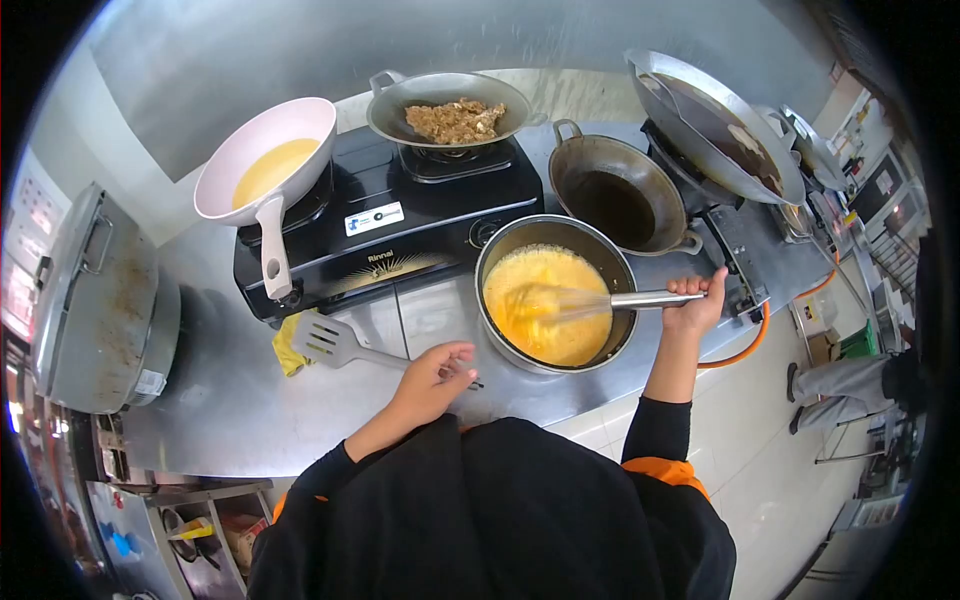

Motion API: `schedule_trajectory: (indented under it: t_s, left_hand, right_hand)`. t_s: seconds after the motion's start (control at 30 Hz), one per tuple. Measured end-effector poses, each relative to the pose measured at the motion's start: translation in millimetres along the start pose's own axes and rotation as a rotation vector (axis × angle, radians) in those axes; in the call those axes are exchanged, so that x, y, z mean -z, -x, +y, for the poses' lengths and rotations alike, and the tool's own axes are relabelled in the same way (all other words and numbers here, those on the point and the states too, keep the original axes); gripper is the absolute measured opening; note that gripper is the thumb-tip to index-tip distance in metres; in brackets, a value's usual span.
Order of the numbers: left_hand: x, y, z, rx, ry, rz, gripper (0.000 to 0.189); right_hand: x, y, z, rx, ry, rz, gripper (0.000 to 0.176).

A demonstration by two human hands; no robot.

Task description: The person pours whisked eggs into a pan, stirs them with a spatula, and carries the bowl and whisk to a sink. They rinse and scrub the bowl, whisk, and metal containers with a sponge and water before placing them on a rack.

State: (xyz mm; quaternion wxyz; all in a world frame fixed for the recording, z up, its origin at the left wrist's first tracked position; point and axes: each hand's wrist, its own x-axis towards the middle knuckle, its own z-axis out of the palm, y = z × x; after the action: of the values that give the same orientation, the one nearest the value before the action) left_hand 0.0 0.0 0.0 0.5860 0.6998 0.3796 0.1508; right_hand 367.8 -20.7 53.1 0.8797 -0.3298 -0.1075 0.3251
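— Where is the whisk (590,302), and who holds it?

— It lies almost level across the steel pot (497,262). Its wire end is down in the yellow beaten egg (550,325), and its metal handle comes out over the right rim. The right hand (697,300) is closed around the end of this handle, with the fingers wrapped fully on it.

— And the pot itself?

— It stands on the steel counter (230,400), just in front of the black gas stove (390,240) and near the front edge.

— What does the other hand do?

— The left hand (435,372) rests on the counter left of the pot, fingers half curled. It lies over the dark end of the handle of a grey slotted spatula (330,342). Whether it really grips the handle, I cannot tell.

— What is around?

— The blade of the spatula lies beside a yellow cloth (287,350). On the stove there is a white pan (300,125) with yellow liquid and a wok (400,105) with brown cooked food. To the right stands a dark empty wok (610,200), and behind it a bigger one, tilted (720,130). Far left sits a large steel container with a lid (95,300).
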Motion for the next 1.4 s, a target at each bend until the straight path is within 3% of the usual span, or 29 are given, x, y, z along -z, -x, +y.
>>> schedule_trajectory:
  t_s: [0.07, 0.17, 0.27, 0.37, 0.43, 0.47, 0.67, 0.77, 0.9, 0.97, 1.03, 1.1, 1.17, 1.27, 1.4]
  left_hand:
    - [1, -2, 15, -0.052, -0.119, 0.101, 0.079]
    - [-19, -31, 29, -0.153, -0.132, 0.297, 0.085]
    - [-19, -56, 8, -0.222, -0.384, 0.229, 0.093]
    - [-30, -63, 18, -0.209, -0.343, 0.292, 0.099]
    - [-34, -62, 33, -0.283, -0.333, 0.377, 0.099]
    - [-35, -62, 38, -0.320, -0.329, 0.427, 0.099]
    - [-53, -49, 28, -0.353, -0.218, 0.487, 0.103]
    - [-18, -18, 56, -0.398, -0.231, 0.511, 0.106]
    - [26, 18, 97, -0.521, -0.228, 0.520, 0.110]
    - [56, 43, 127, -0.532, -0.185, 0.542, 0.107]
    - [89, 56, 149, -0.561, -0.140, 0.579, 0.102]
    - [126, 62, 163, -0.655, -0.073, 0.572, 0.095]
    - [163, 61, 171, -0.637, -0.054, 0.585, 0.083]
    - [210, 59, 175, -0.616, 0.032, 0.620, 0.076]
    - [260, 56, 168, -0.561, 0.144, 0.650, 0.074]
  right_hand:
    - [2, 8, 13, 0.030, 0.023, 0.128, 0.042]
    - [19, -10, 8, -0.165, -0.042, -0.226, 0.038]
    - [8, -13, 25, -0.136, -0.034, -0.115, 0.037]
    - [55, -26, 68, -0.096, 0.265, -0.423, 0.053]
    - [57, -22, 76, -0.266, 0.119, -0.593, 0.065]
    - [53, -18, 73, -0.308, 0.157, -0.584, 0.069]
    - [43, 3, 54, -0.248, 0.340, -0.473, 0.033]
    - [35, -14, 46, -0.018, 0.651, -0.684, 0.024]
    - [-53, 7, -7, 0.228, 0.872, -0.890, 0.024]
    - [-93, 14, -13, 0.210, 0.723, -0.845, 0.024]
    - [-156, 43, -16, 0.184, 0.581, -0.666, 0.024]
    - [-222, 79, -17, -0.003, 0.467, -0.535, 0.025]
    - [-273, 87, -8, 0.067, 0.580, -0.437, 0.025]
    - [-324, 73, 18, 0.045, 0.560, -0.605, 0.023]
    - [-382, 73, 59, -0.071, 0.552, -0.578, 0.018]
